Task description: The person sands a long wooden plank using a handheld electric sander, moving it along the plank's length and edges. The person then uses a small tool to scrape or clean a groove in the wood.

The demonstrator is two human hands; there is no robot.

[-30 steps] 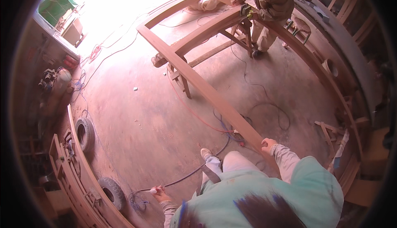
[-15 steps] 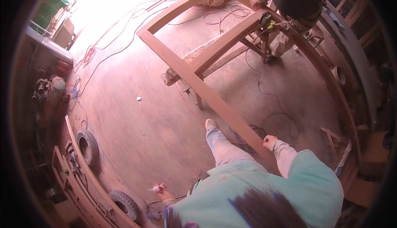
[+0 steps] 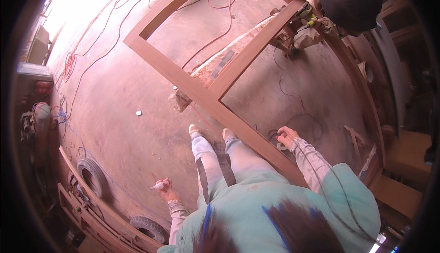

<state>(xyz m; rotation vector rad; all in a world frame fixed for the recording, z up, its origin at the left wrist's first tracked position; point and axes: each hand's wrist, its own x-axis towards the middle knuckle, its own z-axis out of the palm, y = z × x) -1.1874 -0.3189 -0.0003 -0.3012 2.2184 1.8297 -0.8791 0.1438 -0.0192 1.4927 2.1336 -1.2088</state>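
A large wooden frame (image 3: 172, 69) with a crosspiece (image 3: 256, 49) lies raised over the floor in front of me, propped on a rough beam (image 3: 179, 101). My left hand (image 3: 167, 192) is out at my left side, away from the frame, closed on a small white bottle with a pointed tip (image 3: 158, 186). Over the near end of the frame's long rail hovers my right hand (image 3: 288, 136), its fingers loosely bent and apart. A reddish spot shows at its fingertips, too small to name. On the crosspiece's far end, a co-worker's hand holds a yellow-green tool (image 3: 311, 21).
The co-worker in a dark cap (image 3: 350, 3) crouches at the frame's far right. Hoses and cords (image 3: 229, 14) trail over the floor. Two tyres (image 3: 91, 176) and long wooden strips (image 3: 98, 207) lie at left. A flat metal piece (image 3: 222, 65) rests on the beam.
I have stepped up to the frame; both my feet now show. My right hand has lifted off the rail. My left hand has moved forward and left with the bottle.
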